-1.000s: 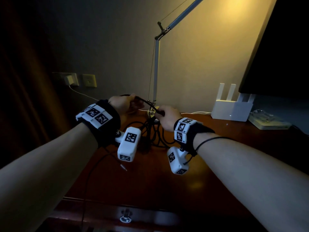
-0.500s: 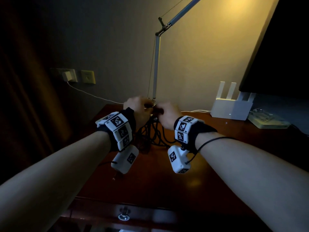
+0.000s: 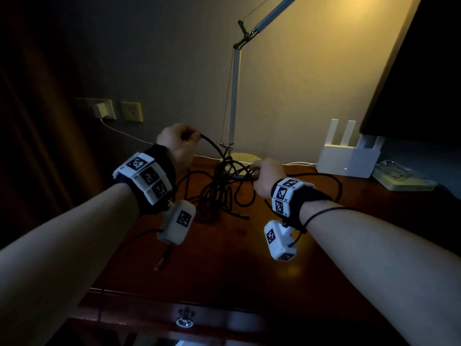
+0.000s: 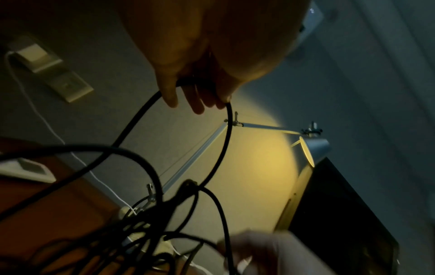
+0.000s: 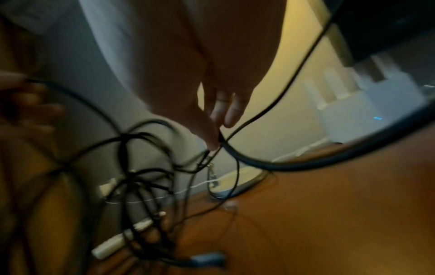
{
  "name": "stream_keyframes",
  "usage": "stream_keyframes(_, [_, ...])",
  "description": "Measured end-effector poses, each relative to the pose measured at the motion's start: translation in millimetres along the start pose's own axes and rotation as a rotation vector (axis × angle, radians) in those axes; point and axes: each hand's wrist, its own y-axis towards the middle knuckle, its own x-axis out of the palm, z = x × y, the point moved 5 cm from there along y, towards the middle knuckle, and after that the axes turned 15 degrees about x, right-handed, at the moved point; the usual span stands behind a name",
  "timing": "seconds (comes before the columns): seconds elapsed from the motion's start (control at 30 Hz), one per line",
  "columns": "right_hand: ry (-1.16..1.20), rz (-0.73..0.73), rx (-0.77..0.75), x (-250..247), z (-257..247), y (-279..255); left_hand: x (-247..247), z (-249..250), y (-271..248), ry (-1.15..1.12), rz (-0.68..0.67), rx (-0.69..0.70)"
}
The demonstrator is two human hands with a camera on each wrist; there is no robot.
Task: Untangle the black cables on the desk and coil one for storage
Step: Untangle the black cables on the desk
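Left grip [image 3: 178, 143] curled round a raised loop of black cable [image 3: 212, 146]. Right grip [image 3: 265, 177] pinching another strand. Tangle [image 3: 217, 196] hanging below and between both grips, resting on tabletop [image 3: 249, 258].

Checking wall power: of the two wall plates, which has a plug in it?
The left wall plate, holding a white charger with white cord; the right wall plate holds nothing.

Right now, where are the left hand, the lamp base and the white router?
left hand [image 3: 178, 143]: head view, back of the hand, raised, gripping a black cable.
lamp base [image 3: 245, 158]: head view, round disc's top, behind the tangle.
white router [image 3: 346, 162]: head view, front face of its body.
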Motion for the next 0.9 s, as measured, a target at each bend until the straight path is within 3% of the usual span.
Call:
stream_keyframes(0.1, [-0.026,0.019,0.088,2,12,2,-9,-6,2,-0.008,0.051,-0.021])
stream_keyframes(0.23, [0.031,-0.049,0.068,3,-1,-3,3,-6,0,0.003,-0.064,-0.017])
stream_keyframes(0.4, [0.211,-0.163,-0.029,3,-34,-5,22,9,-4,-0.017,-0.112,0.039])
stream_keyframes(0.5, [0.147,-0.205,-0.112,6,-43,-8,26,16,-6,-0.019,-0.122,0.086])
stream_keyframes(0.77, [0.12,-0.021,-0.105,5,-29,-2,14,5,-5,-0.036,-0.113,0.049])
stream_keyframes(0.9, [0.141,-0.025,-0.093,5,-29,-1,10,5,-4,0.172,-0.093,0.043])
